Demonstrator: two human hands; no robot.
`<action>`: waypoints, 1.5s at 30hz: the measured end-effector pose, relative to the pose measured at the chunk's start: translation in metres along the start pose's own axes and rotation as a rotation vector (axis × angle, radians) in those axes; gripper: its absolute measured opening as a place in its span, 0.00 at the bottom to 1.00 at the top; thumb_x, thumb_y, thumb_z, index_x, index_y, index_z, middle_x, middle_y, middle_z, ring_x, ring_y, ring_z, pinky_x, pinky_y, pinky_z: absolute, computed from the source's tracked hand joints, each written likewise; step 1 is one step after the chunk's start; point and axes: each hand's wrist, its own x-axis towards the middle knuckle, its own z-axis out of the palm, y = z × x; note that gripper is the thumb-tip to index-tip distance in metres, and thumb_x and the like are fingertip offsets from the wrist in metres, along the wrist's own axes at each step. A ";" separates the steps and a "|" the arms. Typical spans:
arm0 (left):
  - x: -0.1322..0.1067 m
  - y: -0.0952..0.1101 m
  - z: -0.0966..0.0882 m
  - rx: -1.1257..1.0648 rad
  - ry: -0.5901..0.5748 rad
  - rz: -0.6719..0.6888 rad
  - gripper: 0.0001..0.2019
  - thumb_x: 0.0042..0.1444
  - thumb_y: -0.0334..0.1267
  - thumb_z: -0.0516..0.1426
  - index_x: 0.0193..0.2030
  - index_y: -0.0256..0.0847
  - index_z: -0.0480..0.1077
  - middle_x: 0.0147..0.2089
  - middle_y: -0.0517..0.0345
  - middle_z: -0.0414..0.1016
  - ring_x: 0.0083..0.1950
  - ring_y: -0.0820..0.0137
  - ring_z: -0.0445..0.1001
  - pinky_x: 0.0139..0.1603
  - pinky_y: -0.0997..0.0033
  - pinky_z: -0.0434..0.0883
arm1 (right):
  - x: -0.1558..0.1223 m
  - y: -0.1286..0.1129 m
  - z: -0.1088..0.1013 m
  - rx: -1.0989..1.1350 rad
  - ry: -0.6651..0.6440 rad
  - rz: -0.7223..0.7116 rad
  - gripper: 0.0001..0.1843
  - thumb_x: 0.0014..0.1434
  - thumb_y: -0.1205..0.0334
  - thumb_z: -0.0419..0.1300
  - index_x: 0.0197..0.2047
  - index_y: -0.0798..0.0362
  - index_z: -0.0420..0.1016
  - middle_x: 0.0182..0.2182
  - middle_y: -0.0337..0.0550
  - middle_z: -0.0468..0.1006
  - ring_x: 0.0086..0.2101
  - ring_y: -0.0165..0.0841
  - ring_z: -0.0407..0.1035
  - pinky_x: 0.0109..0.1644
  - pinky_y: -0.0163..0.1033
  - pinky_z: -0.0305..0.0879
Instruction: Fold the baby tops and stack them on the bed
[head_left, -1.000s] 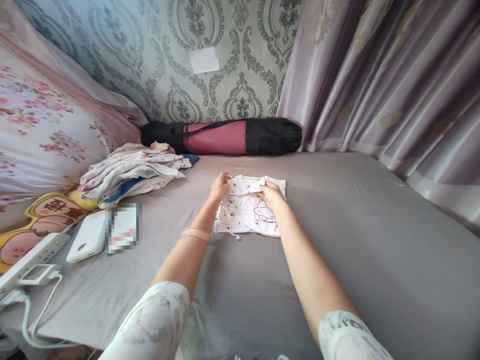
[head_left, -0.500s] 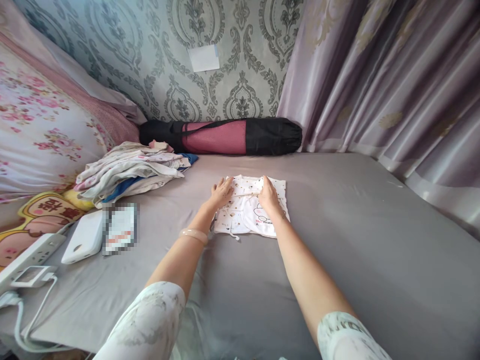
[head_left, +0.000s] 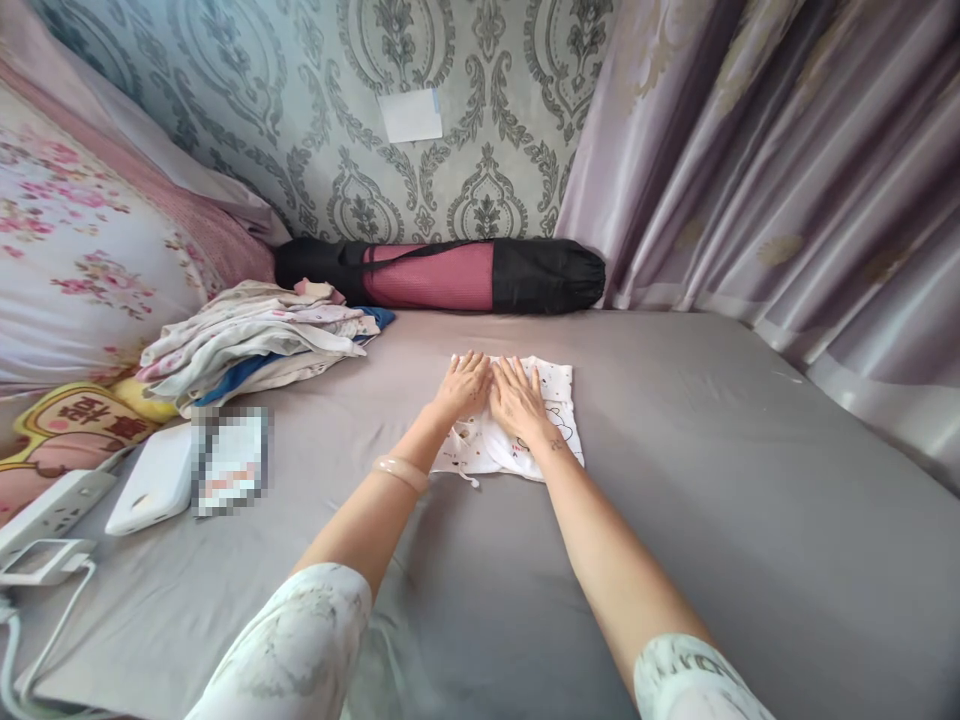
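A small white printed baby garment (head_left: 555,385), folded into a rough rectangle, lies on the grey bed sheet (head_left: 480,580). It carries small scattered motifs, a cartoon outline and a thin tie at its lower edge. My left hand (head_left: 465,386) rests flat on its upper left part, fingers stretched out. Beside it, almost touching, my right hand (head_left: 517,400) presses flat on the upper middle with fingers spread. Both palms hide much of the cloth. A pale bangle (head_left: 401,470) circles my left wrist.
A heap of clothes (head_left: 262,345) lies to the left. Behind, a pink and black rolled-mat bag (head_left: 442,275) runs along the wall. At the left edge are a white power bank (head_left: 152,480), a blurred-out item (head_left: 234,460) and a power strip (head_left: 60,510). Curtains (head_left: 712,160) hang at right.
Both hands have moved inward, from the garment's left and right sides to its middle. The right hand's fingers have gone from curled at the upper edge to spread flat.
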 end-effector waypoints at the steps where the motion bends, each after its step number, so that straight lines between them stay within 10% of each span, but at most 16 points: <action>1: -0.001 -0.001 0.004 0.014 -0.006 -0.001 0.26 0.69 0.40 0.41 0.69 0.32 0.57 0.72 0.42 0.55 0.75 0.56 0.49 0.73 0.51 0.45 | 0.000 0.001 0.001 0.000 -0.029 0.008 0.31 0.68 0.61 0.40 0.72 0.58 0.53 0.71 0.47 0.50 0.70 0.41 0.37 0.72 0.54 0.24; 45: 0.001 -0.004 0.003 0.029 -0.016 -0.172 0.30 0.68 0.51 0.40 0.72 0.37 0.53 0.75 0.40 0.47 0.76 0.53 0.43 0.72 0.44 0.43 | 0.002 0.019 -0.005 0.006 -0.042 0.238 0.30 0.70 0.57 0.38 0.71 0.57 0.54 0.72 0.52 0.48 0.70 0.43 0.37 0.71 0.59 0.25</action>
